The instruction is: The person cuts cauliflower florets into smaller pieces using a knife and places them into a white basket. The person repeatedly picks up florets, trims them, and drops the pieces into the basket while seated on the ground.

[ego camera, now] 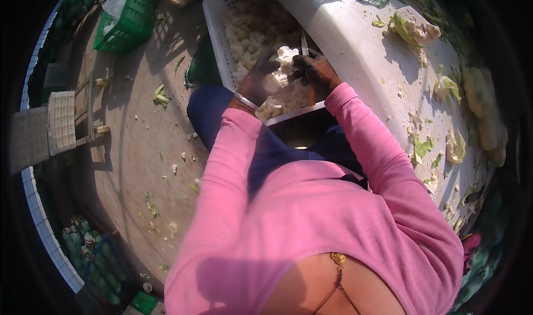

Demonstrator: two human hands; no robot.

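Observation:
My left hand (260, 75), in a dark and rust-coloured work glove, grips a piece of white cauliflower (286, 56) from its left side. My right hand (314, 71), gloved the same way, is closed around a knife with an orange handle (311, 95). The knife's blade (305, 44) points away from me, and the right fingertips touch the cauliflower's right side. Both hands are above a white plastic crate (216, 52) filled with cauliflower florets (245, 36). The crate's near end reaches between my knees.
A white work surface (358, 61) at my right bears a cut cauliflower head (412, 25), leaf scraps (424, 147) and several whitish heads along its far side. Across the littered floor (137, 136) stand a green crate (127, 21) and a wheeled trolley (89, 111) beside pale crates (61, 123).

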